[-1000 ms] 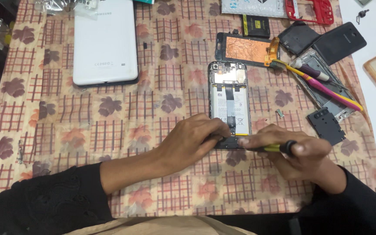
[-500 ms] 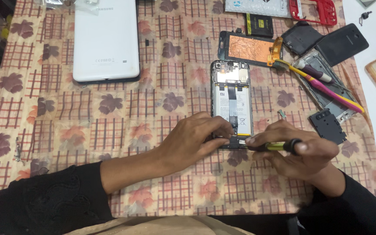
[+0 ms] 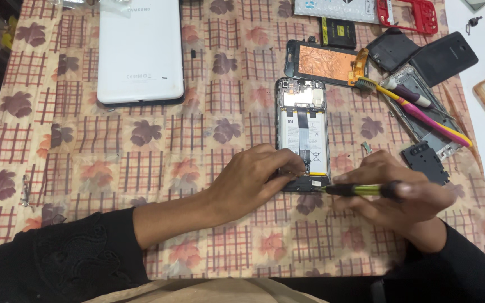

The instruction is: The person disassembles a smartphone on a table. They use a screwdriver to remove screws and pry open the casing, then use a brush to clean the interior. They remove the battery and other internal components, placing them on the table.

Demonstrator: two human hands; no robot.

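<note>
Phone: opened smartphone, back cover off, laid face down near centre of the table, long axis running away from the person; battery and top board exposed, bottom end covered by fingers.
Left hand: left hand laid on the cloth at the phone's lower left corner; fingers bent and pressed tog. on the bottom edge, phone pinned flat rather than lifted.
Right hand: right hand closed around a screwdriver, thumb and fingers clamped on the handle; hand rested on the cloth just right of the phone.
Screwdriver: black and yellow-green handle held nearly level, tip pointed left and met with the phone's bottom right corner; exact contact pt hidden by fingertips.
Surface: tablecloth w/ brown check and leaf print, spread over the table.
Upper left: white tablet laid face down, well apart from both hands.
Above phone: display panel w/ copper-coloured back, laid crosswise just beyond the phone's top end; small black battery beyond it.
Upper right: two dark back covers side by side; red phone frame at the top edge.
Right of phone: metal mid-frame w/ a toothbrush laid diagonally across it, pink and yellow handle; small black plastic cover near the right hand, not touched.
Sleeves: both arms in black sleeves.
</note>
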